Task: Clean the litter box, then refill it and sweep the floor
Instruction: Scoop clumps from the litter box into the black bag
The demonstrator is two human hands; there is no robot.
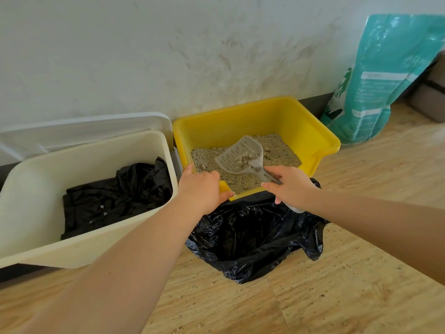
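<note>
Scattered grit dots the wood floor [337,273] by a black bag [252,237], while the left hand [202,191] grips the yellow box [301,124] rim and the right hand [289,184] holds the scoop [240,155] against a white wall [144,56].

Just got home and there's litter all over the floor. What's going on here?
A person is scooping the yellow litter box. Their right hand holds the grey scoop, which has clumps in it, over the litter. Their left hand grips the box's near rim. A black trash bag lies open on the floor in front of the box, and a white bin with a black liner stands left of it. The teal litter bag leans against the wall. Stray grains are not yet swept.
</note>
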